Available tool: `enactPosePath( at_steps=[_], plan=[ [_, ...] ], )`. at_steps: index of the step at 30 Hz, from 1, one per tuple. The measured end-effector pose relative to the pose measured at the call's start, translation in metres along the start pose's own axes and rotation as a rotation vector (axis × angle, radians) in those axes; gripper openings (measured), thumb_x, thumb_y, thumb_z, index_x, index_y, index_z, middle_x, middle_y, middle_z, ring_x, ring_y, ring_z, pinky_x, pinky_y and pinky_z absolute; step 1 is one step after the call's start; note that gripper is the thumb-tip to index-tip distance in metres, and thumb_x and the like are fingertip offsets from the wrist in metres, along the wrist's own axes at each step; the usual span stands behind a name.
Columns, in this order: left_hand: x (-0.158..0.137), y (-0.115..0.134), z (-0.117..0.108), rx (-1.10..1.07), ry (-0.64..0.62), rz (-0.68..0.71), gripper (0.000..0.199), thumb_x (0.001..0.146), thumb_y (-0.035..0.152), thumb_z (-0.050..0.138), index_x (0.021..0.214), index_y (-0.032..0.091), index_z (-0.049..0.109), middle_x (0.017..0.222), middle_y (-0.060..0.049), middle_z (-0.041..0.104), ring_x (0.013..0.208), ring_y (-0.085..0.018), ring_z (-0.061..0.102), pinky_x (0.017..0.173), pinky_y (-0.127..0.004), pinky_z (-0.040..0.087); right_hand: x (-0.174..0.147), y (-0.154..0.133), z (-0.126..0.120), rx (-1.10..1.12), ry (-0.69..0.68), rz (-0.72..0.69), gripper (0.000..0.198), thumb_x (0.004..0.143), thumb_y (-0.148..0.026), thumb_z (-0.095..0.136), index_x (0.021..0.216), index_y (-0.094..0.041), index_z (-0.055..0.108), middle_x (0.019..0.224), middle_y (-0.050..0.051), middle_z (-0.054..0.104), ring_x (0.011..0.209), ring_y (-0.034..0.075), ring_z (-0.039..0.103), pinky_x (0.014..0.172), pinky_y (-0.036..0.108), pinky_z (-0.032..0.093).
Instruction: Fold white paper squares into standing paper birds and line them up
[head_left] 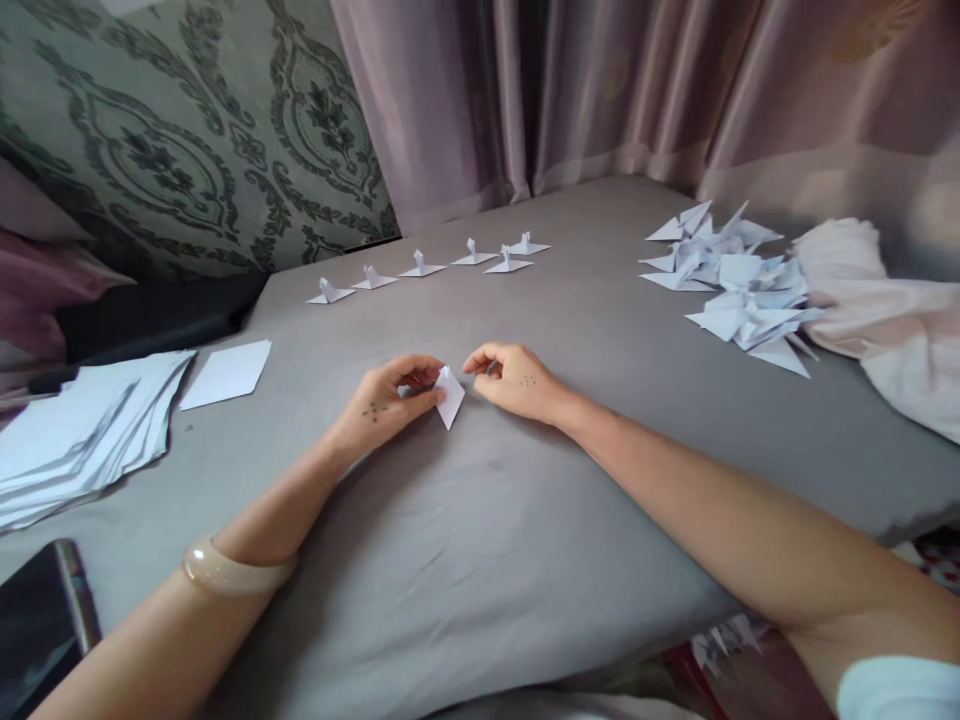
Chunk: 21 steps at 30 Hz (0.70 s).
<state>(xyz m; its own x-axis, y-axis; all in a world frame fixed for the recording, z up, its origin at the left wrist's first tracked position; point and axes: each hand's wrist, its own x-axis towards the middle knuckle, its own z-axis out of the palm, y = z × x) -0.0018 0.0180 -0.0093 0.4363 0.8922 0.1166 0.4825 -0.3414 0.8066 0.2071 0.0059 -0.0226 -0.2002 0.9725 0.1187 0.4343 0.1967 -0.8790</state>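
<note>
My left hand [390, 395] pinches a small piece of white paper [451, 398], folded into a kite shape with its long point toward me. Thumb and fingers grip it along its left edge. Just to the right of the paper is my right hand [517, 380], apart from it, its fingers loosely curled with a gap between thumb and index finger and nothing visible in them. Beyond both hands stands a loose row of several small folded paper birds [420, 265] with flat wings and raised necks.
On the right lies a heap of folded paper cranes [742, 280] against a pale crumpled cloth [885, 320]. To the left are a stack of white paper sheets [82, 430], a separate white sheet [227, 373] and a dark phone [45, 620]. Grey fabric [525, 560] covers the surface.
</note>
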Motion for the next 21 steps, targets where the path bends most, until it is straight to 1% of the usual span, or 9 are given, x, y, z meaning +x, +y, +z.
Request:
enactPosePath(
  at_steps=[3, 5, 8, 10, 13, 16, 19, 21],
  plan=[
    [0.002, 0.003, 0.002, 0.07, -0.029, -0.014, 0.031, 0.079, 0.032, 0.068, 0.106, 0.017, 0.066, 0.08, -0.002, 0.062, 0.074, -0.013, 0.057, 0.072, -0.026, 0.048, -0.003, -0.002, 0.003, -0.119, -0.019, -0.08, 0.016, 0.074, -0.02, 0.059, 0.087, -0.019, 0.068, 0.09, 0.002, 0.066, 0.071, 0.011, 0.056, 0.07, 0.025, 0.042],
    [0.002, 0.001, 0.004, 0.102, -0.024, -0.012, 0.027, 0.08, 0.031, 0.066, 0.103, 0.017, 0.067, 0.074, 0.0, 0.059, 0.067, -0.011, 0.055, 0.066, -0.024, 0.046, -0.005, -0.004, 0.005, -0.218, -0.031, -0.097, 0.013, 0.078, -0.025, 0.059, 0.087, -0.02, 0.068, 0.091, 0.001, 0.065, 0.073, 0.012, 0.056, 0.07, 0.026, 0.04],
    [-0.001, -0.002, 0.007, 0.095, 0.008, 0.017, 0.019, 0.081, 0.031, 0.064, 0.095, 0.018, 0.067, 0.072, 0.001, 0.058, 0.065, -0.011, 0.053, 0.062, -0.023, 0.043, -0.008, -0.007, 0.009, -0.353, -0.054, -0.099, 0.013, 0.083, -0.026, 0.055, 0.086, -0.021, 0.067, 0.091, 0.001, 0.065, 0.075, 0.013, 0.057, 0.068, 0.027, 0.038],
    [-0.003, -0.003, 0.01, 0.081, 0.04, 0.012, 0.017, 0.081, 0.032, 0.064, 0.09, 0.017, 0.066, 0.07, 0.001, 0.059, 0.065, -0.011, 0.053, 0.061, -0.023, 0.043, -0.008, -0.008, 0.01, -0.397, -0.059, -0.104, 0.013, 0.084, -0.025, 0.054, 0.086, -0.022, 0.066, 0.091, 0.001, 0.064, 0.076, 0.013, 0.057, 0.068, 0.027, 0.037],
    [-0.005, -0.001, 0.013, 0.064, 0.075, -0.005, 0.017, 0.081, 0.033, 0.064, 0.086, 0.017, 0.067, 0.068, 0.001, 0.059, 0.063, -0.011, 0.051, 0.058, -0.022, 0.041, -0.008, -0.008, 0.011, -0.406, -0.055, -0.097, 0.011, 0.084, -0.024, 0.055, 0.085, -0.022, 0.065, 0.089, 0.001, 0.064, 0.073, 0.013, 0.057, 0.068, 0.027, 0.038],
    [-0.006, 0.002, 0.016, 0.064, 0.097, -0.015, 0.017, 0.081, 0.033, 0.063, 0.082, 0.016, 0.068, 0.065, 0.001, 0.058, 0.061, -0.011, 0.048, 0.056, -0.022, 0.038, -0.009, -0.01, 0.009, -0.356, -0.03, -0.094, 0.007, 0.081, -0.024, 0.058, 0.086, -0.021, 0.063, 0.088, 0.0, 0.064, 0.07, 0.011, 0.056, 0.066, 0.026, 0.04],
    [-0.006, 0.004, 0.017, 0.044, 0.104, -0.025, 0.016, 0.08, 0.031, 0.063, 0.078, 0.015, 0.067, 0.065, 0.001, 0.058, 0.061, -0.011, 0.049, 0.057, -0.022, 0.038, -0.011, -0.015, 0.007, -0.278, 0.015, -0.127, 0.006, 0.081, -0.023, 0.058, 0.086, -0.021, 0.06, 0.086, -0.001, 0.063, 0.067, 0.011, 0.055, 0.066, 0.025, 0.042],
    [-0.006, 0.004, 0.017, 0.026, 0.106, -0.016, 0.016, 0.08, 0.03, 0.062, 0.077, 0.015, 0.068, 0.063, 0.002, 0.057, 0.06, -0.01, 0.048, 0.057, -0.022, 0.037, -0.013, -0.02, 0.008, -0.248, 0.045, -0.156, 0.005, 0.082, -0.022, 0.056, 0.086, -0.021, 0.059, 0.085, 0.0, 0.063, 0.071, 0.011, 0.057, 0.067, 0.025, 0.044]
  ],
)
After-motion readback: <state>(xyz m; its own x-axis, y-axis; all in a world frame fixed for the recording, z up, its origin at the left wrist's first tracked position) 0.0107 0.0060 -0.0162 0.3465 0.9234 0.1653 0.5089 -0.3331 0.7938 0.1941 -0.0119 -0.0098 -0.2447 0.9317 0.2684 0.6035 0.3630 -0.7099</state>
